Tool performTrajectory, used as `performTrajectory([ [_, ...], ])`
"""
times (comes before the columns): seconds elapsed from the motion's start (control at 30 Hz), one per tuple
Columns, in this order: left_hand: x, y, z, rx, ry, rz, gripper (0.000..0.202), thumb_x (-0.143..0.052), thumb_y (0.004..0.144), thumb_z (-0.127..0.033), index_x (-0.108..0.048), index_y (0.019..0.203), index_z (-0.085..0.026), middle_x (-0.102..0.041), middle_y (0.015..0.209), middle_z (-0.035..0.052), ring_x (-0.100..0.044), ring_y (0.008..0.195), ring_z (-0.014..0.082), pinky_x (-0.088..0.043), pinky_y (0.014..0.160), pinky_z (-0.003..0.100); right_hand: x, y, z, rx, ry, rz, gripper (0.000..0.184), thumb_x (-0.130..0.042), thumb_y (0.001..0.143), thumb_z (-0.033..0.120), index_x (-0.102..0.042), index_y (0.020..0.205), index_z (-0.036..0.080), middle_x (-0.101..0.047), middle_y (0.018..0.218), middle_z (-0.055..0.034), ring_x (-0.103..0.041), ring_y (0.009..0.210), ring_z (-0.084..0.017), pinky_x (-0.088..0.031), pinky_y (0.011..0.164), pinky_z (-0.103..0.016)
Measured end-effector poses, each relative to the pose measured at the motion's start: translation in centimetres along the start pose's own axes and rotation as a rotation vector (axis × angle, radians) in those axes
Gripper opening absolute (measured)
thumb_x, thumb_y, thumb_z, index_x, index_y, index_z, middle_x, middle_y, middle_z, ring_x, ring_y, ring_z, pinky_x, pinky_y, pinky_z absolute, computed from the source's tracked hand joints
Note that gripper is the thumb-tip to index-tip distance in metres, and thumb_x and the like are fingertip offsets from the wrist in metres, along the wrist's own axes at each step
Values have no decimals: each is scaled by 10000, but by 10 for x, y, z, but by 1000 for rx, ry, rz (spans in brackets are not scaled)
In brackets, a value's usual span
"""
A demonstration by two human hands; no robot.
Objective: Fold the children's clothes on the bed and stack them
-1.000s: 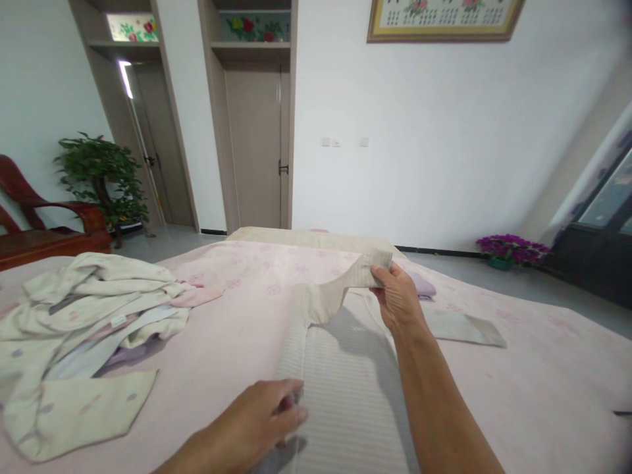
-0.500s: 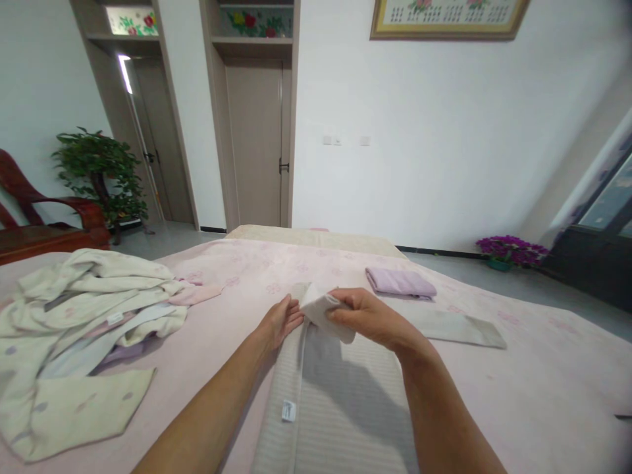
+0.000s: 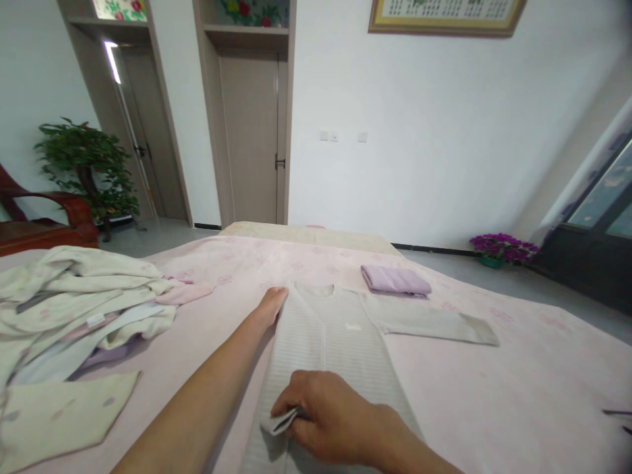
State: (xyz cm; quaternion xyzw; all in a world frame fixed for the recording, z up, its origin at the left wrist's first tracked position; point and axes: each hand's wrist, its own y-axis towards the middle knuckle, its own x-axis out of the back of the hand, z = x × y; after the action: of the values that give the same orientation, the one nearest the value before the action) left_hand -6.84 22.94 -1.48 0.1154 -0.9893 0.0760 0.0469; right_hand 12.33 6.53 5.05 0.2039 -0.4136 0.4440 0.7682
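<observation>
A light grey striped long-sleeved shirt point(image 3: 348, 359) lies front up before me. One sleeve stretches out to the right; the left sleeve is folded in over the body. My left hand point(image 3: 273, 305) is closed at the shirt's upper left shoulder edge, its fingertips mostly hidden. Low over the front of the shirt, my right hand point(image 3: 328, 418) pinches the cuff point(image 3: 280, 421) of the folded-in sleeve between thumb and fingers.
A folded lilac cloth point(image 3: 395, 281) rests beyond the right sleeve. On the left is a loose pile of cream, dotted clothes point(image 3: 83, 283). Everything lies on a pink flowered sheet point(image 3: 494, 388). A wooden chair point(image 3: 74, 210) and a plant point(image 3: 86, 158) stand behind.
My right hand has brought the cuff from near the collar down toward me, uncovering the neckline and front. My left hand has closed at the shoulder edge.
</observation>
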Motion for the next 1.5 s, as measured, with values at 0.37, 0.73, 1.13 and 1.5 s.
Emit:
performTrajectory([
  [0.37, 2, 29, 1, -164, 523, -155, 155, -629, 792, -287, -763, 791, -210, -768, 890, 50, -684, 895, 227, -461, 738, 262, -53, 12, -20, 254, -579, -256, 209, -691, 800, 387, -591, 769, 205, -570, 735, 6, -515, 603, -139, -249, 461, -269],
  [0.73, 2, 37, 10, -180, 768, -253, 279, -644, 812, -435, -689, 1055, -305, -755, 1038, 10, -673, 950, 213, -435, 734, 276, -84, 21, -39, 480, -696, -534, 325, -676, 844, 373, -445, 674, 220, -431, 568, 31, -366, 511, -145, -156, 464, -292],
  [1.13, 10, 52, 10, -197, 821, -224, 309, -664, 776, -536, -704, 952, -285, -746, 1046, 18, -663, 932, 210, -415, 700, 268, -72, 12, -44, 487, -601, -325, 284, -600, 885, 394, -498, 689, 214, -435, 604, 30, -336, 529, -125, -210, 492, -283],
  [1.5, 10, 52, 11, -206, 826, -228, 306, -663, 778, -536, -700, 943, -281, -747, 1014, 23, -660, 900, 208, -404, 681, 270, -84, 17, -48, 478, -581, -338, 293, -636, 834, 381, -494, 640, 214, -442, 571, 29, -311, 491, -120, -205, 471, -271],
])
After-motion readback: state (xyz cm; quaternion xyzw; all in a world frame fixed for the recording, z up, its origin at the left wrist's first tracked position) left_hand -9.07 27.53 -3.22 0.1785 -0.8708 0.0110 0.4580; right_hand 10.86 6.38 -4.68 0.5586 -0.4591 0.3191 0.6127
